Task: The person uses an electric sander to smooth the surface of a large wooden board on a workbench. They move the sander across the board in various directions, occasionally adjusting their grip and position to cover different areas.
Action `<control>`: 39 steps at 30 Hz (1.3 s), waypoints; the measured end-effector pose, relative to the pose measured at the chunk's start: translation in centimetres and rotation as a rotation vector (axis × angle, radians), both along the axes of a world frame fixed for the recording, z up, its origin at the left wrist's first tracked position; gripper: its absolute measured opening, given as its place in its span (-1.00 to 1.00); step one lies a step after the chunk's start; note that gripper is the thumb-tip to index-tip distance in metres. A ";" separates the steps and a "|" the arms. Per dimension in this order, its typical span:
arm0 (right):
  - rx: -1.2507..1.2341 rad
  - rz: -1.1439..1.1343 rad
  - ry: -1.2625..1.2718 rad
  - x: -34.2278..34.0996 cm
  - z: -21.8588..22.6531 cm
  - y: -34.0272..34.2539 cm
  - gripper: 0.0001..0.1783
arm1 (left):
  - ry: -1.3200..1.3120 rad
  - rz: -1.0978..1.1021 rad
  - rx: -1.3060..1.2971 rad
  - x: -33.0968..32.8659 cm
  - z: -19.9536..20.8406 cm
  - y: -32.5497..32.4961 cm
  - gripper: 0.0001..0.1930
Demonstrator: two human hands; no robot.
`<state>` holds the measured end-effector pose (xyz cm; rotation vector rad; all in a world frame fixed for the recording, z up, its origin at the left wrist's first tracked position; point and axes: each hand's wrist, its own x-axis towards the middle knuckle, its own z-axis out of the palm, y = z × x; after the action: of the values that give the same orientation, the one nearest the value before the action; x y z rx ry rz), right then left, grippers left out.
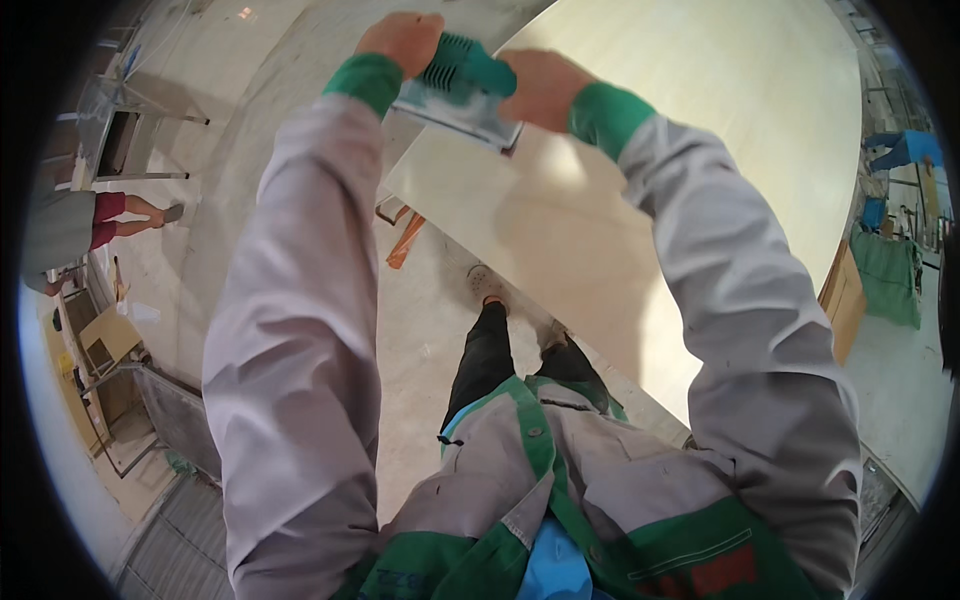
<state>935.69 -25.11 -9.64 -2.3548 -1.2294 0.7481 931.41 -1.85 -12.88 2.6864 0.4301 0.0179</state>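
Left hand is closed round one end of a boxy green-topped tool with slotted vents and a greyish base, right hand closed round the other. So two hands, one tool, up by the edge of one big pale flat panel; can't tell if they touch. Right sleeve blocks some panel. Also: one orange strip, one person in maroon shorts off left, one green cloth right.

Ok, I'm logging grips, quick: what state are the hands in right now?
Left hand: closed on the left end of the green vented power tool.
Right hand: closed on its right end.
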 end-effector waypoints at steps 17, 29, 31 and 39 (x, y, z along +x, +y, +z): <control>0.190 -0.310 0.071 -2.6 0.5 -1.5 -0.54 | -0.056 0.008 -0.142 4.4 -1.5 1.4 -0.56; 0.248 -0.648 -0.092 -19.0 -0.1 -27.8 -0.03 | 0.014 -0.531 -0.454 -4.8 1.9 -29.7 -0.72; 0.182 -0.598 -0.079 -22.3 1.0 -29.5 0.03 | 0.116 -0.520 -0.424 -9.9 2.9 -31.1 -0.77; 0.074 -0.526 -0.031 -11.8 0.3 -28.8 0.00 | -0.103 -0.439 -0.582 -0.9 -0.8 -28.6 -0.67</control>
<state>923.89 -53.92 -9.32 -2.4690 -0.5823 0.4797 930.56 -30.42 -13.72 2.1344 -0.1743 -0.0834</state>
